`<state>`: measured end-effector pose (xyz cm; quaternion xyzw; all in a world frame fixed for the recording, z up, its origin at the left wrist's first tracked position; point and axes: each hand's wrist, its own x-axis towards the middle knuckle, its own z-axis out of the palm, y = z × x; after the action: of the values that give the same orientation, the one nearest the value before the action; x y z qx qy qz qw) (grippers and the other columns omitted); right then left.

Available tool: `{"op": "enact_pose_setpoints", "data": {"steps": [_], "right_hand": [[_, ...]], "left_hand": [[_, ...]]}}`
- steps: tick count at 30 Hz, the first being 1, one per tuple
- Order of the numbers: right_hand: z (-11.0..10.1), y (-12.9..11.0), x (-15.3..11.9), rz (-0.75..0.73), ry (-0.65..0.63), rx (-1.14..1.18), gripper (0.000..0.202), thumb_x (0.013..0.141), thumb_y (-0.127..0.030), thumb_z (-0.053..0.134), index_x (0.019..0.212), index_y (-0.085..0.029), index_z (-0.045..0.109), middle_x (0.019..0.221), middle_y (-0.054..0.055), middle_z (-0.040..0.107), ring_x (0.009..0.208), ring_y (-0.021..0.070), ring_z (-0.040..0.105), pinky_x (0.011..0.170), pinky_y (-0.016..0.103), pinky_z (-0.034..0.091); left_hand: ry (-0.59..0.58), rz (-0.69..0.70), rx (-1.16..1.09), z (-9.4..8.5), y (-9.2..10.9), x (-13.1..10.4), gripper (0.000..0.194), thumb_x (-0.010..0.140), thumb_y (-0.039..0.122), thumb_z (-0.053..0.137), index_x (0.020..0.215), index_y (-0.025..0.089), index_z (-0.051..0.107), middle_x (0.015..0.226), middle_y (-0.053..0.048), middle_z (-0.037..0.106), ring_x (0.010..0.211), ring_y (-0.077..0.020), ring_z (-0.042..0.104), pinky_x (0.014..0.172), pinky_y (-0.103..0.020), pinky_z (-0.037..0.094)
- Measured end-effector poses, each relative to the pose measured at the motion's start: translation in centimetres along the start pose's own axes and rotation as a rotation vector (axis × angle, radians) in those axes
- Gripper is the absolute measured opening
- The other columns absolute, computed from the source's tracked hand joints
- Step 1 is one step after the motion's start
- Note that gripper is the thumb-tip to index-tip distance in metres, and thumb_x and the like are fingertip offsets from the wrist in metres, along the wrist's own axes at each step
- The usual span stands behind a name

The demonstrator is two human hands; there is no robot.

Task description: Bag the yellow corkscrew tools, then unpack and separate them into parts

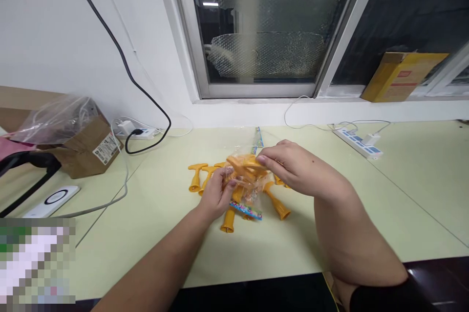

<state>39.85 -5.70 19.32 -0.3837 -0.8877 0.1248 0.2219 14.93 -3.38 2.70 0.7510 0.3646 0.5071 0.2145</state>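
Above the middle of the table I hold a clear plastic bag (pixel 249 187) with a colourful printed strip along its lower edge. My left hand (pixel 217 192) is closed on the bag's left side, fingers partly hidden behind the film. My right hand (pixel 302 167) pinches an orange plastic T-handled piece (pixel 252 161) at the top of the bag. Whether that piece is wholly inside the bag, I cannot tell. Beneath and around the hands lie several similar pieces, among them one at the left (pixel 196 177), one in front (pixel 227 220) and one at the right (pixel 278 202).
Another strip of colourful printed packaging (pixel 258 138) lies behind the hands. At left stand a cardboard box (pixel 84 150) and a white charging pad (pixel 53 202). Power strips (pixel 357 142) with cables lie along the wall, and a yellow carton (pixel 401 77) leans on the window.
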Motion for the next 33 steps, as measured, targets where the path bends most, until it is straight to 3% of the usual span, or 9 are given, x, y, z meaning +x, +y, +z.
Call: {"op": "enact_pose_setpoints", "data": {"steps": [2,6,9,11,13,15,19,26,33], "right_hand": [[0.1,0.1,0.1,-0.013,0.036,-0.054,0.041,0.109,-0.037,0.033,0.086,-0.021,0.062,0.070,-0.002,0.064,0.065,0.0146,0.057,0.097,0.041,0.039],[-0.1,0.5,-0.2,0.044,0.178,-0.026,0.029,0.106,-0.043,0.041,0.120,-0.024,0.059,0.093,0.002,0.073,0.089,0.0196,0.067,0.114,0.051,0.028],[-0.3,0.7,-0.4,-0.007,0.094,0.086,0.060,0.089,-0.058,0.068,0.137,-0.026,0.049,0.105,0.005,0.071,0.096,0.0235,0.066,0.097,0.042,0.046],[-0.1,0.7,-0.3,-0.029,0.022,0.121,0.075,0.081,-0.059,0.076,0.143,-0.028,0.047,0.103,0.004,0.069,0.090,0.0226,0.065,0.082,0.035,0.050],[0.2,0.7,0.0,-0.013,-0.022,0.108,0.075,0.084,-0.054,0.075,0.148,-0.030,0.044,0.093,0.002,0.067,0.080,0.0199,0.062,0.073,0.031,0.048],[0.6,0.6,0.3,0.014,-0.039,0.081,0.075,0.087,-0.049,0.072,0.152,-0.031,0.041,0.087,0.000,0.065,0.074,0.0184,0.060,0.069,0.030,0.045],[1.2,0.6,0.5,0.039,-0.037,0.048,0.074,0.089,-0.041,0.071,0.154,-0.033,0.039,0.080,-0.001,0.062,0.070,0.0172,0.057,0.066,0.029,0.041],[1.6,0.5,0.6,0.131,-0.065,0.048,0.071,0.086,-0.040,0.072,0.149,-0.030,0.040,0.069,-0.005,0.058,0.062,0.0160,0.053,0.059,0.026,0.035],[1.3,0.3,0.6,0.173,-0.029,0.073,0.045,0.089,-0.035,0.067,0.130,-0.028,0.050,0.074,-0.004,0.062,0.064,0.0152,0.056,0.061,0.026,0.038]], "left_hand": [[0.036,-0.018,-0.062,0.2,-0.3,-0.2,0.020,0.102,0.037,0.049,0.116,0.022,0.047,0.099,-0.007,0.064,0.086,-0.0212,0.065,0.077,-0.036,0.052],[0.116,-0.032,-0.113,0.3,-0.5,0.0,0.025,0.102,0.043,0.048,0.116,0.022,0.047,0.099,-0.006,0.066,0.086,-0.0207,0.065,0.076,-0.034,0.051],[0.113,-0.011,-0.131,0.3,-0.3,0.1,0.024,0.104,0.044,0.046,0.112,0.021,0.047,0.090,-0.004,0.065,0.077,-0.0186,0.064,0.071,-0.032,0.051],[0.099,-0.015,-0.159,0.4,-0.3,0.0,0.022,0.104,0.043,0.044,0.111,0.022,0.045,0.084,-0.002,0.062,0.070,-0.0164,0.061,0.065,-0.030,0.049],[0.084,-0.020,-0.158,0.3,-0.4,0.0,0.023,0.104,0.044,0.044,0.112,0.023,0.043,0.085,-0.002,0.061,0.068,-0.0155,0.059,0.062,-0.029,0.049],[0.066,-0.007,-0.104,0.2,-0.4,0.1,0.027,0.103,0.044,0.047,0.118,0.022,0.044,0.096,-0.006,0.063,0.080,-0.0184,0.063,0.071,-0.033,0.052],[-0.014,0.063,-0.022,-0.1,0.2,0.6,0.035,0.102,0.042,0.048,0.130,0.022,0.051,0.120,-0.012,0.064,0.112,-0.0265,0.062,0.097,-0.045,0.050],[-0.103,0.065,-0.129,0.0,1.0,1.0,0.039,0.106,0.039,0.034,0.133,0.023,0.056,0.131,-0.014,0.062,0.118,-0.0279,0.061,0.102,-0.047,0.049],[-0.084,0.034,-0.020,-0.2,0.4,0.6,0.032,0.102,0.036,0.048,0.130,0.020,0.052,0.119,-0.013,0.065,0.109,-0.0271,0.064,0.093,-0.044,0.051]]}}
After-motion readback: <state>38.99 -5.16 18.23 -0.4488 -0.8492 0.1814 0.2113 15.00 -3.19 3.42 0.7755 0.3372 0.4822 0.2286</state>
